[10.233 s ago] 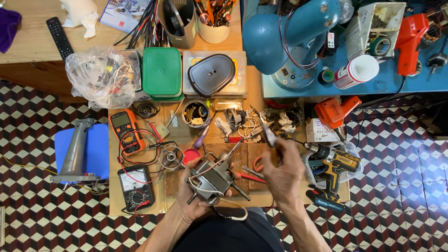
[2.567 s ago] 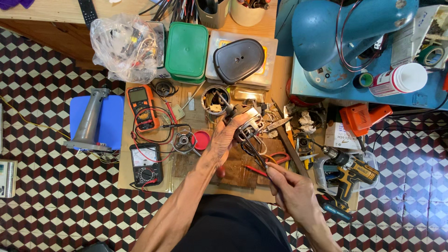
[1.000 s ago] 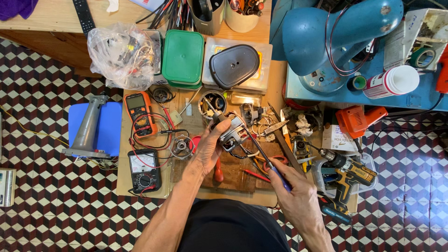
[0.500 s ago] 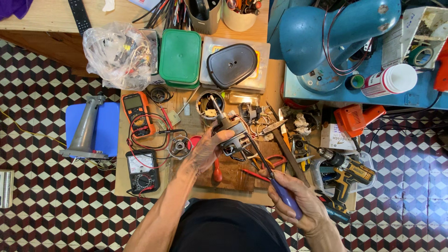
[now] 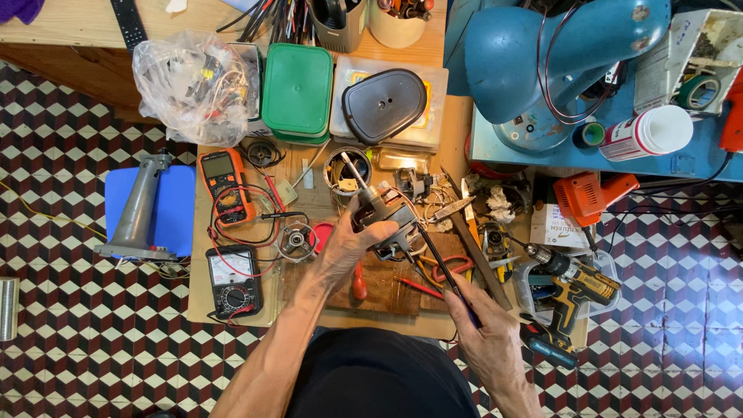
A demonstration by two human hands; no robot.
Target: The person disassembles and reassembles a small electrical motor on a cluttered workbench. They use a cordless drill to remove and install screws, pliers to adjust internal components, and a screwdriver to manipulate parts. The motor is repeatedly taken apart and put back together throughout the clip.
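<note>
My left hand [image 5: 344, 246] grips a small electric motor [image 5: 383, 219] with a metal shaft sticking up toward the far side, held just above a wooden board [image 5: 387, 288] on the small workbench [image 5: 207, 298]. My right hand [image 5: 486, 333] holds a screwdriver [image 5: 443, 269] with a blue handle; its dark shank reaches up-left and its tip touches the motor's right side. A red-handled tool [image 5: 358, 284] lies on the board below the motor.
Orange multimeter [image 5: 224, 184] and black analog meter [image 5: 234, 280] lie at left with red leads. Green box [image 5: 297, 92], black oval cover [image 5: 385, 104], plastic bag [image 5: 190, 87] sit behind. Yellow cordless drill [image 5: 573, 288], orange tool [image 5: 592, 195], blue machine [image 5: 557, 58], white can [image 5: 646, 131] at right.
My left hand has turned the motor so its shaft points up and away. My right hand has brought the screwdriver's tip onto the motor's side; half a second ago it hung lower.
</note>
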